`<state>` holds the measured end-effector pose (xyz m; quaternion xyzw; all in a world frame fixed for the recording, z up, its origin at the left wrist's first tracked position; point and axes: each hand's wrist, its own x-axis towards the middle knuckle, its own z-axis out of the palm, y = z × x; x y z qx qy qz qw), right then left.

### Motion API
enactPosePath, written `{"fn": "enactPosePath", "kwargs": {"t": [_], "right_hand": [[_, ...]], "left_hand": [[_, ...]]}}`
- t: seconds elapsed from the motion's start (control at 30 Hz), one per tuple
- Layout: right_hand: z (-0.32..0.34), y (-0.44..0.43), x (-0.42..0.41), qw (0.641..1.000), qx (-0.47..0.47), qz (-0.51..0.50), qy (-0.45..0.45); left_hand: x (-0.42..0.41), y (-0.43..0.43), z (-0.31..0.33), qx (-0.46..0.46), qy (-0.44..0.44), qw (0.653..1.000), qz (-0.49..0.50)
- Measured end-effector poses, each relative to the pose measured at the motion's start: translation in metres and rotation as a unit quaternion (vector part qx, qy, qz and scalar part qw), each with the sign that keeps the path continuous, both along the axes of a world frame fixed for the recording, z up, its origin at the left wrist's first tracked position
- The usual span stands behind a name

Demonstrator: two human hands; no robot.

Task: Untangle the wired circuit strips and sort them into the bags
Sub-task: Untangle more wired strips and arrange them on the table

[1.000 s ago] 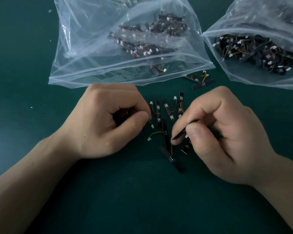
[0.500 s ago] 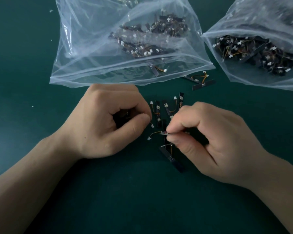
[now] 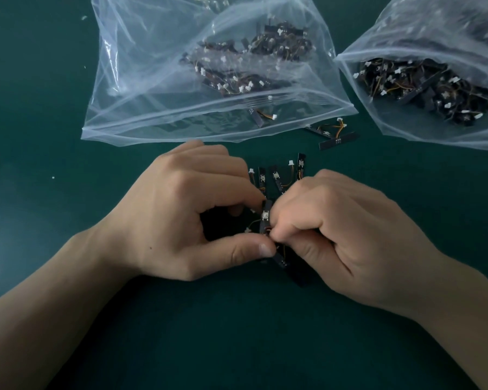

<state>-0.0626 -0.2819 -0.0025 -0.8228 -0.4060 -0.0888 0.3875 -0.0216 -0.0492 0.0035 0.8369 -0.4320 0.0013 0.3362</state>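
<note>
A small black circuit strip [image 3: 266,216] with a white connector and thin wires stands upright between my hands. My left hand [image 3: 186,212] pinches it with forefinger at the top and thumb at the bottom. My right hand [image 3: 333,235] pinches its lower end and wire from the right. Several more loose strips [image 3: 276,175] lie on the green mat just behind the hands, and one black strip [image 3: 281,260] lies under them. A clear bag [image 3: 141,88] at the back left and a second clear bag [image 3: 423,38] at the back right both hold many strips.
Two more strips [image 3: 337,136] joined by orange wires lie between the two bags' near edges. The dark green mat [image 3: 237,333] covers the whole surface. A few white crumbs [image 3: 52,177] dot the mat at the left.
My right hand moved left with a strip and met my left hand. My left hand uncurled its thumb and forefinger and took hold of the strip, which now stands upright between both hands.
</note>
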Motion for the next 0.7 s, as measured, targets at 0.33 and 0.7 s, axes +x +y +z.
{"fn": "enactPosePath", "kwargs": {"t": [0.33, 0.7], "right_hand": [[-0.0013, -0.0026, -0.0005, 0.997, 0.023, -0.008, 0.073], [-0.0006, -0.0001, -0.0019, 0.993, 0.030, -0.002, 0.112]], "left_hand": [[-0.0009, -0.0006, -0.0004, -0.035, -0.015, 0.999, 0.018], [0.0006, 0.0015, 0.0046, -0.033, 0.077, 0.996, -0.018]]}}
